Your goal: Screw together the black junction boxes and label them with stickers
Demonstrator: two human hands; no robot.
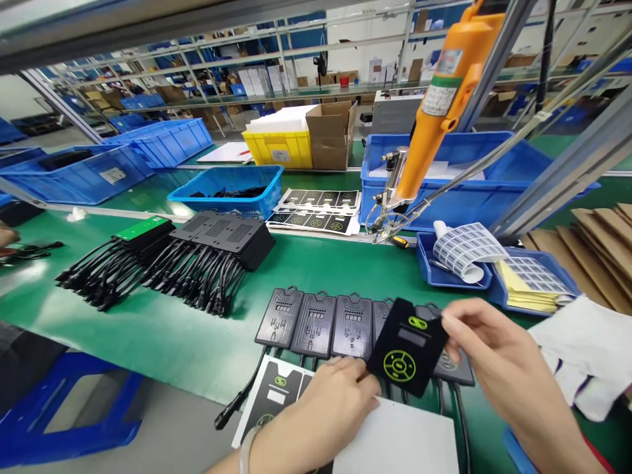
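A black label (409, 349) with a green logo and round button print is raised above a row of grey controllers (353, 326). My right hand (498, 355) pinches its upper right edge between thumb and fingers. My left hand (340, 401) is closed near the label's lower left corner; its fingertips are partly hidden. Under my left hand and forearm lies a printed label sheet (251, 401), with a white sheet (399, 441) beside it. Black cables run down from the controllers.
Stacked black devices (222, 234) with cables stand at the left. Behind are a blue basket (227, 191), more label sheets (316, 210) and a yellow bin (279, 148). An orange tool (434, 112) hangs above. Blue trays (454, 263) and a white glove (587, 355) lie right.
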